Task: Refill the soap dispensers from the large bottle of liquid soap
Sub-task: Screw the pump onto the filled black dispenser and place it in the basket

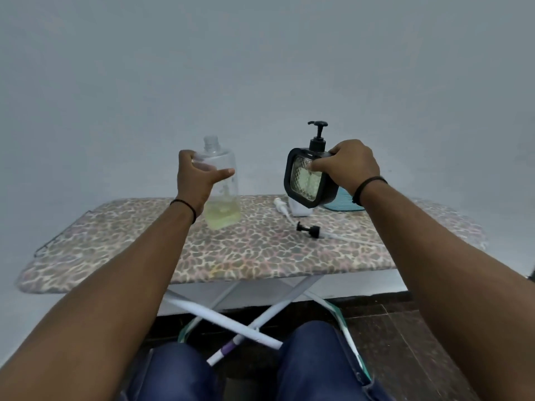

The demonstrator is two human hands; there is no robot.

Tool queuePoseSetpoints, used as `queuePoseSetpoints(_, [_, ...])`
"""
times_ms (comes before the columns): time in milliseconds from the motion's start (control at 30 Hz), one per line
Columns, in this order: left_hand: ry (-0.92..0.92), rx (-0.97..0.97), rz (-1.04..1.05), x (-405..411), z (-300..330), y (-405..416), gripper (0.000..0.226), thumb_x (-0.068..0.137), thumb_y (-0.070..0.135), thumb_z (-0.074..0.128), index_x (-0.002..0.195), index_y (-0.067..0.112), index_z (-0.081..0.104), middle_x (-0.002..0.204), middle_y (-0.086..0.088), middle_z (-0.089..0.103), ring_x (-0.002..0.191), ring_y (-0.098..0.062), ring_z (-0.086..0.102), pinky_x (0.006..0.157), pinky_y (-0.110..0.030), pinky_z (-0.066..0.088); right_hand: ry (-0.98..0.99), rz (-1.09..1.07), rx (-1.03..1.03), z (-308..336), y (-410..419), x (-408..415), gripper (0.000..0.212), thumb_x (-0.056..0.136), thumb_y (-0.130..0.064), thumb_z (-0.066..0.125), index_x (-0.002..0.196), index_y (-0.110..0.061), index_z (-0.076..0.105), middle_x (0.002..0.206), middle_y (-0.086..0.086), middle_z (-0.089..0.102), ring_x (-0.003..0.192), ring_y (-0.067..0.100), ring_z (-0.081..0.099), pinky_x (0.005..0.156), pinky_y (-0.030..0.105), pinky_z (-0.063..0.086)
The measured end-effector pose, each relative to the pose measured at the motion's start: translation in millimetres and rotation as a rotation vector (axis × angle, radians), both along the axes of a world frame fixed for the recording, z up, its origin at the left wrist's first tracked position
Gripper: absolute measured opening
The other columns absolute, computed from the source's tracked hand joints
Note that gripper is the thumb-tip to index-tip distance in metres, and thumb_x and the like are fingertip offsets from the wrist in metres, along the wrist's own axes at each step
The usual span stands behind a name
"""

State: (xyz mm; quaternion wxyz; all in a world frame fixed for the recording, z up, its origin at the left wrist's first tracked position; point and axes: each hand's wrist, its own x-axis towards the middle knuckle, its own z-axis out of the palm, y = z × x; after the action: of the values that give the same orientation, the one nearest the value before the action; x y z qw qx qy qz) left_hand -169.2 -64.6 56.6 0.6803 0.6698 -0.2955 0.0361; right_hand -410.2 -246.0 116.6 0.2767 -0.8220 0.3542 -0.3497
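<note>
Leopard-print board (pixel 130 250) against bare wall. Left hand (pixel 194 180) grasps uncapped bottle (pixel 221 183), upright near far edge. Right hand (pixel 351 166) grips dispenser (pixel 311 180) aloft, tilted, pump on, right of bottle. Loose pump (pixel 308 228) lies mid-board.

Both arms reach forward. The left hand (pixel 199 176) curls around a clear bottle (pixel 221 183); the right hand (pixel 351 166) grips a black dispenser (pixel 309 180), tilted, a dark band circling each wrist.
</note>
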Motion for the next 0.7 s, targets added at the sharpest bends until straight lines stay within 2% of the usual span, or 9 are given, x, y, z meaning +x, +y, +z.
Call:
queuePoseSetpoints(67, [0.02,0.023,0.044,15,-19,20,0.074,0.066,0.018,0.095,0.112,0.015,0.037,0.098,0.0,0.053,0.093,-0.022,0.06,0.087,-0.053,0.058,0.011,0.034,0.009,-5,16,23,0.04,0.062,-0.045,0.084,0.073,-0.01,0.069,0.072,0.004,0.069,0.069,0.023,0.066,0.06,0.039,0.055])
queuePoseSetpoints(133, [0.047,0.038,0.066,27,-35,32,0.075,0.067,0.018,0.094,0.115,0.015,0.037,0.1,-0.001,0.053,0.094,-0.024,0.06,0.087,-0.054,0.058,0.039,0.06,0.012,-13,30,46,0.041,0.062,-0.047,0.084,0.071,-0.011,0.067,0.069,0.002,0.066,0.064,0.02,0.063,0.05,0.033,0.046])
queuePoseSetpoints(267, [0.084,0.003,0.073,44,-52,41,0.076,0.068,0.022,0.094,0.119,0.017,0.037,0.11,-0.008,0.055,0.104,-0.031,0.063,0.085,-0.053,0.059,0.09,0.087,0.031,-31,49,82,0.038,0.061,-0.047,0.081,0.076,-0.014,0.068,0.074,0.0,0.068,0.067,0.018,0.065,0.052,0.026,0.041])
queuePoseSetpoints(433, [0.013,0.096,0.056,49,-61,36,0.079,0.068,0.031,0.094,0.123,0.022,0.037,0.11,-0.011,0.059,0.093,-0.02,0.063,0.077,-0.04,0.058,0.132,0.087,0.033,-47,54,96,0.038,0.062,-0.047,0.08,0.078,-0.015,0.069,0.073,-0.003,0.069,0.066,0.014,0.065,0.05,0.024,0.038])
queuePoseSetpoints(533, [-0.002,0.131,0.063,48,-71,37,0.081,0.069,0.031,0.093,0.124,0.028,0.035,0.111,-0.012,0.059,0.099,-0.026,0.064,0.082,-0.044,0.057,0.145,0.071,0.026,-47,50,89,0.038,0.062,-0.047,0.08,0.079,-0.015,0.069,0.075,-0.003,0.07,0.067,0.015,0.065,0.052,0.025,0.042])
queuePoseSetpoints(600, [-0.035,0.108,0.082,44,-74,39,0.089,0.068,0.027,0.094,0.13,0.029,0.032,0.123,-0.012,0.052,0.112,-0.029,0.058,0.088,-0.043,0.055,0.151,0.058,0.025,-43,45,79,0.037,0.062,-0.046,0.08,0.08,-0.015,0.069,0.077,-0.003,0.07,0.069,0.015,0.066,0.053,0.025,0.043])
queuePoseSetpoints(700, [-0.09,0.052,0.184,35,-70,41,0.103,0.065,0.027,0.096,0.144,0.021,0.029,0.14,-0.016,0.042,0.128,-0.03,0.047,0.1,-0.046,0.05,0.138,0.027,0.009,-33,35,60,0.037,0.063,-0.046,0.081,0.08,-0.015,0.069,0.077,-0.001,0.07,0.07,0.017,0.066,0.055,0.026,0.047])
